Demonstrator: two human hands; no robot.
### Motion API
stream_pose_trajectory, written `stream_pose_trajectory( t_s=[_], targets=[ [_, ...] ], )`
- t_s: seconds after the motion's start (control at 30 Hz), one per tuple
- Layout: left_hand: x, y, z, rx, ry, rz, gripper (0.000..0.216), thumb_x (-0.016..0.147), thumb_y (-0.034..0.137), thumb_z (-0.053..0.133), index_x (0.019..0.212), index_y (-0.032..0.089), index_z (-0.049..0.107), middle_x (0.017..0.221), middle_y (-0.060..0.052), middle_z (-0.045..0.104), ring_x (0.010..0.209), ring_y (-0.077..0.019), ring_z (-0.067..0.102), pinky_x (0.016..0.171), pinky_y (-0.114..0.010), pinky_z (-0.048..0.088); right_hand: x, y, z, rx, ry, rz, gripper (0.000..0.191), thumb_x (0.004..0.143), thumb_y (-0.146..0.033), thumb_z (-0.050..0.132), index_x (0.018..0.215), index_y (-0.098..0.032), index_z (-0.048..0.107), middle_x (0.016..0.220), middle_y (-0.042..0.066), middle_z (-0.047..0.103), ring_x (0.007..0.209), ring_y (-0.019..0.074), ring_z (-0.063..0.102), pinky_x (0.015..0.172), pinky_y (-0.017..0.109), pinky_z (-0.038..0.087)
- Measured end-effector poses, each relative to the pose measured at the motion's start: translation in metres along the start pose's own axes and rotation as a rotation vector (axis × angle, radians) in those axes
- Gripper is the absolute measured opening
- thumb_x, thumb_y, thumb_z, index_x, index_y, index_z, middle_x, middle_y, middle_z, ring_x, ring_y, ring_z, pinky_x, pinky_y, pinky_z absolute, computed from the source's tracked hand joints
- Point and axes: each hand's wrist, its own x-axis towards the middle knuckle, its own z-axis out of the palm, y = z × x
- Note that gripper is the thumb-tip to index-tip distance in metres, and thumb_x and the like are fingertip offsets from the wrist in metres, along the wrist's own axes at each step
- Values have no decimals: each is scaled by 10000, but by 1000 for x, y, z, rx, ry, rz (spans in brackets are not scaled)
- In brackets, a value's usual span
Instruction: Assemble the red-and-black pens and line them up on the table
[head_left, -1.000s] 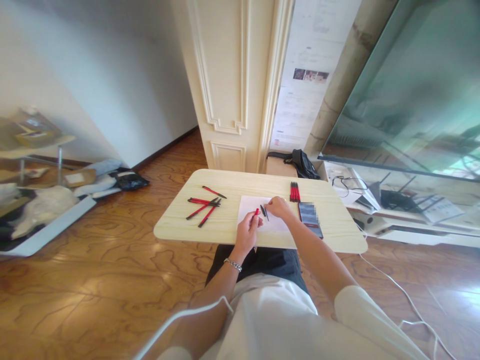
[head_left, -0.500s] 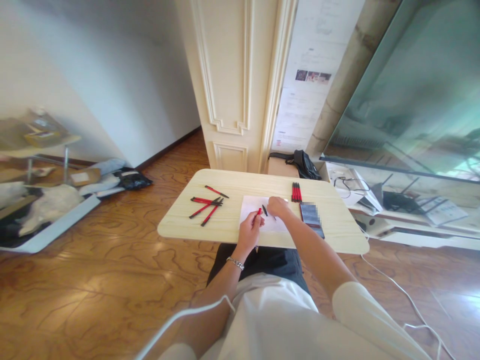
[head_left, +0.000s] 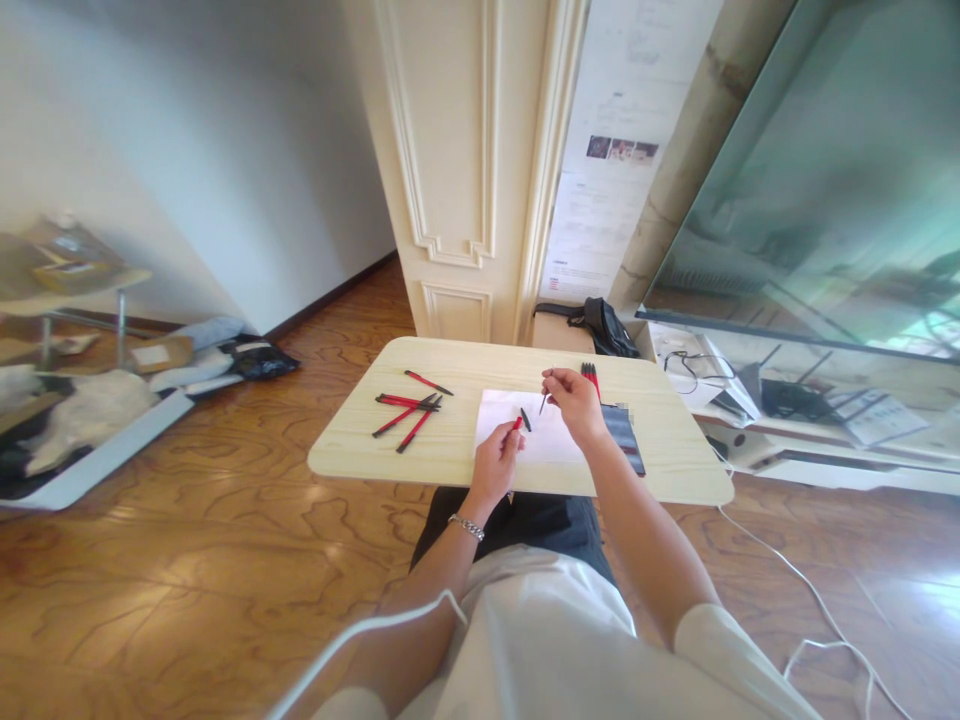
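My left hand [head_left: 495, 464] is closed round a red pen barrel [head_left: 517, 424], whose end pokes out past the fingers. Thumb and fingers of my right hand [head_left: 577, 404] pinch a thin dark pen refill [head_left: 542, 404], its lower end pointing down above the white paper sheet [head_left: 547, 442]. Between the hands, a short black pen part [head_left: 525, 419] is seen over the sheet, close to the barrel's end. Several red-and-black pens [head_left: 405, 412] lie loosely at the table's left. Past my right hand, more red-and-black pens [head_left: 591, 378] lie side by side, partly hidden by it.
A dark flat rectangular item [head_left: 624, 438] lies right of the paper on the pale wooden table [head_left: 675, 450]. Behind the table are a black bag [head_left: 607, 328] and a wall panel. A white cable [head_left: 817, 600] trails on the floor to the right.
My right hand has lifted from the paper's far side and come back, with the refill now showing upright in its fingers. My left hand has hardly moved.
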Motion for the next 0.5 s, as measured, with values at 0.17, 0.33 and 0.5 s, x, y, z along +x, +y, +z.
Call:
stream_pose_trajectory(
  t_s=[0.17,0.33,0.5],
  targets=[
    [0,-3,0,60,-7,-15,404,906,489,427,1089,176,607,799,-38,648,756,-149,615,744,-266,487,-9,-19,13,252,86,-46,327,765,-439,625,948,-169,598,781,28,625,698,124,588,638,249,492],
    [0,-3,0,65,-15,-15,412,907,488,423,1096,173,609,806,-40,656,763,-151,622,753,-267,491,-13,-13,20,253,79,-37,305,758,-426,638,924,-171,609,763,23,628,695,126,590,650,259,496],
    [0,-3,1,53,-17,-2,399,911,467,424,1095,171,620,811,-44,657,761,-148,619,752,-265,492,-17,1,26,197,35,-15,275,755,-401,628,907,-172,619,737,15,633,683,132,593,626,255,498]
  ],
)
